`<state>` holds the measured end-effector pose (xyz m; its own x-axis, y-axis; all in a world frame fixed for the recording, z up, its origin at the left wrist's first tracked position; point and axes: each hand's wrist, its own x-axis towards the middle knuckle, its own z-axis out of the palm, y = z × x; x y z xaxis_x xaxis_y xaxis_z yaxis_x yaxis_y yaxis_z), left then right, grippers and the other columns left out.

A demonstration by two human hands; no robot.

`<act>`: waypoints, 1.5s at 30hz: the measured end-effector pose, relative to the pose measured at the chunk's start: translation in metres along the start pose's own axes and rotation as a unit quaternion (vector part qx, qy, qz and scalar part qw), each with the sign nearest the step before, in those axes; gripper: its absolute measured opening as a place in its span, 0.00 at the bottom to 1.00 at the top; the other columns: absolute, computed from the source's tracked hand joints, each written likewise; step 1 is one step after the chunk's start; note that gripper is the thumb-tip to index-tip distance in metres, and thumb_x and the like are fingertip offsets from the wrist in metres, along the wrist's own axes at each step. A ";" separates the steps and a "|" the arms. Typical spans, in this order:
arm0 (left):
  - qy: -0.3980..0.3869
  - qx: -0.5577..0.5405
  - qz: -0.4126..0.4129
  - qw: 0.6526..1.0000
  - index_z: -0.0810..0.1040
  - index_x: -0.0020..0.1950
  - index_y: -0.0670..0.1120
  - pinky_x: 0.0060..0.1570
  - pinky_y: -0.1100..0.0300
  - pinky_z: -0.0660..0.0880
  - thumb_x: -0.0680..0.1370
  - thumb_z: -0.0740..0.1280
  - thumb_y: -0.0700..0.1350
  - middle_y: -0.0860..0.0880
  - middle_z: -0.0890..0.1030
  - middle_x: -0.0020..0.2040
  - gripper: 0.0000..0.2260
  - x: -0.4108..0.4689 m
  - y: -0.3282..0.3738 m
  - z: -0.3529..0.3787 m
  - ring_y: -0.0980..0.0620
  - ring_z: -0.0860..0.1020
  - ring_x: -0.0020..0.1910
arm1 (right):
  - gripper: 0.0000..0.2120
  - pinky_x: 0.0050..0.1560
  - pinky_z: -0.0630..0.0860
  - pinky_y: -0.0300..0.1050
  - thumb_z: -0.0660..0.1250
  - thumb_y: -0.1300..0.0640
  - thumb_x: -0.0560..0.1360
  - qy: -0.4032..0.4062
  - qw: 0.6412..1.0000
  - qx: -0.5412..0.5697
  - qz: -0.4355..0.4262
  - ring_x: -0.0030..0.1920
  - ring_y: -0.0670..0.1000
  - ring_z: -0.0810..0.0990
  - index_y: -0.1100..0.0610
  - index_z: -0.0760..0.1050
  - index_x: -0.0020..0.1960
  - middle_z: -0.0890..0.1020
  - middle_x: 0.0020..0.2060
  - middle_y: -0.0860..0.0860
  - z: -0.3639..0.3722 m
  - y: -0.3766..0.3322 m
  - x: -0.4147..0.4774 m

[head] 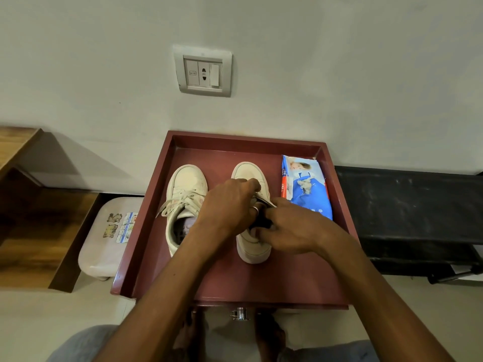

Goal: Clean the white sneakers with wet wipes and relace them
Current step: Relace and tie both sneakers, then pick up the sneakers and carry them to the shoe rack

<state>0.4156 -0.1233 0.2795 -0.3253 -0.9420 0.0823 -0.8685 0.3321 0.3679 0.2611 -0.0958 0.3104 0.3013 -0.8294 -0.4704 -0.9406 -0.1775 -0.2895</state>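
Centrally, one shallow square tray [261,280], maroon, smooth matte, with raised rim, stood against a plain pale wall.

Item: left sneaker [187,184], off-white, scuffed leather-like upper, rounded toe, flat laces threaded and loosely tied; it lay in the tray's left half, toe toward the wall.

Item: right sneaker [251,173], same make, thick rubbery sole, in the tray's middle beside its mate and apart from it.

Item: left hand [227,205], ring on one finger, fingers curled over the right sneaker's tongue area; whether lace or tongue was pinched could not be told.

Item: right hand [292,231], fingers bent round the right sneaker's collar, gripping it near the heel.

Item: wet wipes pack [308,189], glossy blue-and-white soft plastic, oblong, along the tray's right wall.

Item: metal knob [240,313], shiny, at the tray's near edge.

Item: rounded pale plastic stool [104,244] with stickers, left of the tray; black bench [407,205], dull and flat, right of it; grey socket plate [203,71] on the wall above.
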 end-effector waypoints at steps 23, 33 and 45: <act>-0.065 0.118 -0.134 0.982 0.66 0.77 0.51 0.69 0.49 0.69 0.78 0.67 0.59 0.50 0.70 0.75 0.29 -0.144 -0.031 -0.033 0.43 0.65 0.75 | 0.22 0.51 0.70 0.51 0.69 0.40 0.71 0.227 0.970 -0.075 0.037 0.55 0.57 0.74 0.51 0.72 0.59 0.73 0.59 0.48 0.036 -0.047 -0.049; -0.167 0.159 -0.144 0.962 0.63 0.77 0.47 0.59 0.49 0.77 0.81 0.65 0.56 0.48 0.71 0.72 0.28 -0.116 -0.025 -0.028 0.40 0.69 0.70 | 0.25 0.50 0.77 0.50 0.72 0.45 0.71 0.145 0.987 -0.068 -0.012 0.56 0.56 0.78 0.54 0.70 0.63 0.75 0.60 0.49 0.054 -0.026 -0.024; -0.119 0.144 -0.179 0.966 0.74 0.70 0.44 0.51 0.53 0.78 0.84 0.62 0.46 0.44 0.81 0.58 0.15 -0.113 -0.027 -0.017 0.41 0.72 0.67 | 0.18 0.63 0.70 0.54 0.68 0.52 0.75 0.151 0.988 -0.023 -0.016 0.60 0.56 0.75 0.57 0.73 0.63 0.75 0.62 0.52 0.058 -0.026 -0.009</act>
<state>0.4819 -0.0268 0.2764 -0.0312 -0.9726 -0.2304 -0.9982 0.0186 0.0567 0.2918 -0.0528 0.2743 0.2767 -0.9422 -0.1889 -0.9395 -0.2240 -0.2591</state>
